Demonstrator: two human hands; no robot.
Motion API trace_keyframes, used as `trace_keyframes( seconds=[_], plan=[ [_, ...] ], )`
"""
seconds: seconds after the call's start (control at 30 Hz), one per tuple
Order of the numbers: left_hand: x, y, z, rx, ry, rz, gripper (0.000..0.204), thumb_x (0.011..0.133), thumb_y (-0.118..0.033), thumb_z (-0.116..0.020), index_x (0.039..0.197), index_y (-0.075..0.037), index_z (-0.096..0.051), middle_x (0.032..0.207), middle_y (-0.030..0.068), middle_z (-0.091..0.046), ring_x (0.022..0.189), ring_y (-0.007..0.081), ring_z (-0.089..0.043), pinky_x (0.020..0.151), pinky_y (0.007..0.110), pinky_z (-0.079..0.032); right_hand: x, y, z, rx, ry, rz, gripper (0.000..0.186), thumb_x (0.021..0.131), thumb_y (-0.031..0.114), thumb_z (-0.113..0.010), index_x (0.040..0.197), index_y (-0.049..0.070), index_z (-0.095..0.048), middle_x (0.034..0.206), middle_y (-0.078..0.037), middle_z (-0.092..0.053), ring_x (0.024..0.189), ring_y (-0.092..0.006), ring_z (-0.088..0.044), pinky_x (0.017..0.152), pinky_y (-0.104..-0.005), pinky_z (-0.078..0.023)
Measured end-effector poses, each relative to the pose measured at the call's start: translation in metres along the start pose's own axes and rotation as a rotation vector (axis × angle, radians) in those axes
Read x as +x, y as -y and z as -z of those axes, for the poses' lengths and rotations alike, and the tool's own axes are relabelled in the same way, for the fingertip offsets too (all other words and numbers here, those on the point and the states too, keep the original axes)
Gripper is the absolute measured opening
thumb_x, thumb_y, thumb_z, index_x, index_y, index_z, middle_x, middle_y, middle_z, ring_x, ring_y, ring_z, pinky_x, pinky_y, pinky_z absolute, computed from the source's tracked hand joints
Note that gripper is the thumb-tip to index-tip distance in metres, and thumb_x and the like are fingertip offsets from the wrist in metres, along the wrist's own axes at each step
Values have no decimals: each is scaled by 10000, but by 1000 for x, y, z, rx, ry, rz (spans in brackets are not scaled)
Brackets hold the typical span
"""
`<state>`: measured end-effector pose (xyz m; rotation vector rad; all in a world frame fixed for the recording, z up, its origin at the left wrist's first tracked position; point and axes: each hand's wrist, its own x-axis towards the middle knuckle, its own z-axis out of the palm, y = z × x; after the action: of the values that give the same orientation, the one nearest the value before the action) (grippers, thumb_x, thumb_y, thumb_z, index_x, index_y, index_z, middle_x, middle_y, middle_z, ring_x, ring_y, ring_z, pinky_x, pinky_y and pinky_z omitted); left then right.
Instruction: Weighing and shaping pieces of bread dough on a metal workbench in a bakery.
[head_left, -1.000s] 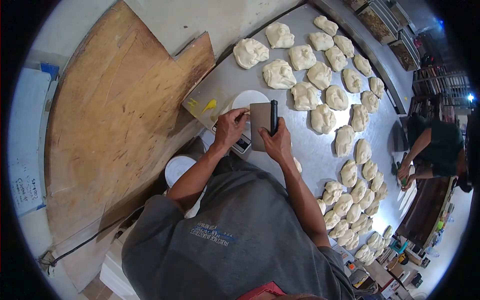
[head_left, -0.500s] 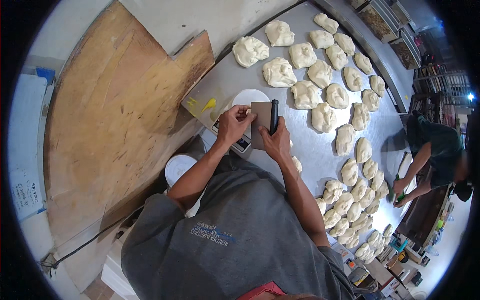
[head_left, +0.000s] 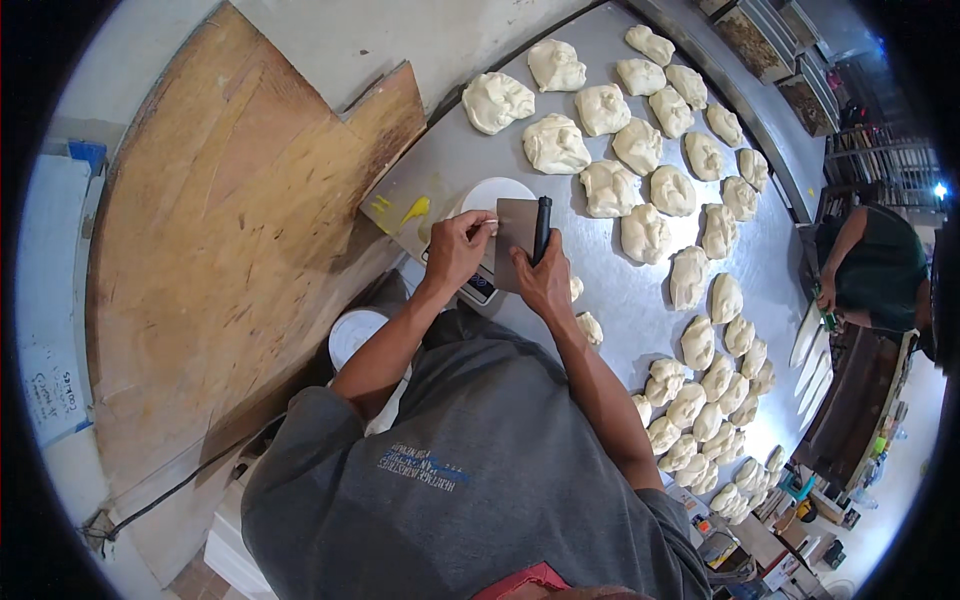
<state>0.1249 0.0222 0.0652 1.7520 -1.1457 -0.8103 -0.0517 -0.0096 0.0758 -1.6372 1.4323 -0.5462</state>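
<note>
My right hand (head_left: 543, 278) grips a dough scraper (head_left: 517, 225), a flat metal blade with a black handle along its right side. The blade stands over a kitchen scale (head_left: 497, 189) with a round white platform, hiding much of it. Beside the blade's left edge, my left hand (head_left: 455, 255) is closed in a pinch on a small pale bit that looks like dough. To the right, small dough lumps (head_left: 590, 328) lie near my right forearm. Larger dough pieces (head_left: 556, 145) sit in rows across the metal table (head_left: 610, 290).
A wooden board (head_left: 240, 200) leans at the left by the wall. Below the table's left edge stands a white bucket (head_left: 358, 335). At the far right a co-worker (head_left: 880, 265) bends over long dough strips (head_left: 812, 365). Smaller dough pieces crowd the table's near right.
Both my hands and the scraper have shifted slightly left. The left hand has drawn a little back from the blade. The co-worker has moved their hands away from near the table, uncovering the dough strips.
</note>
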Motion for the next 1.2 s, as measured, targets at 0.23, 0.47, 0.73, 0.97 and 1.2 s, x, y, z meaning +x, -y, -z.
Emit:
trace_keyframes(
  seconds=[0.23, 0.47, 0.73, 0.97, 1.2],
  plan=[
    [-29, -45, 10, -486, 358, 46, 181, 953, -53, -735, 1103, 23, -799, 941, 65, -804, 735, 135, -662, 714, 257, -528, 22, -15, 9, 12, 27, 65, 320, 942, 175, -736, 1103, 3, -519, 815, -188, -663, 657, -335, -625, 623, -469, -501],
    [-47, -48, -36, -263, 749, -290, 169, 954, -89, -752, 1097, -22, -811, 991, 100, -798, 817, 228, -708, 792, 322, -544, 22, -17, 94, 460, -150, -38, 421, 947, 170, -789, 1275, -37, -625, 1023, -122, -723, 831, -181, -650, 761, -306, -550],
    [-57, -8, -152, 229, 980, -753, 121, 937, -139, -708, 953, -27, -752, 1042, 152, -684, 852, 360, -681, 810, 466, -549, -45, -50, 149, 345, -398, -203, 494, 962, 202, -803, 1334, -70, -623, 1173, -186, -716, 971, -228, -686, 861, -314, -557],
    [-68, 15, -195, 188, 875, -610, 227, 985, -249, -650, 926, -39, -710, 1009, 167, -686, 811, 371, -667, 802, 473, -548, -91, -69, 143, 389, -474, -326, 461, 971, 213, -806, 1300, -61, -634, 1126, -166, -722, 917, -201, -676, 834, -300, -554],
    [-54, 3, -153, 76, 888, -891, 201, 970, -227, -688, 989, -37, -749, 1045, 138, -692, 897, 327, -679, 833, 423, -552, -90, -64, 139, 470, -482, -313, 462, 973, 214, -806, 1305, -56, -633, 1109, -160, -724, 907, -186, -669, 825, -294, -551]
  ],
)
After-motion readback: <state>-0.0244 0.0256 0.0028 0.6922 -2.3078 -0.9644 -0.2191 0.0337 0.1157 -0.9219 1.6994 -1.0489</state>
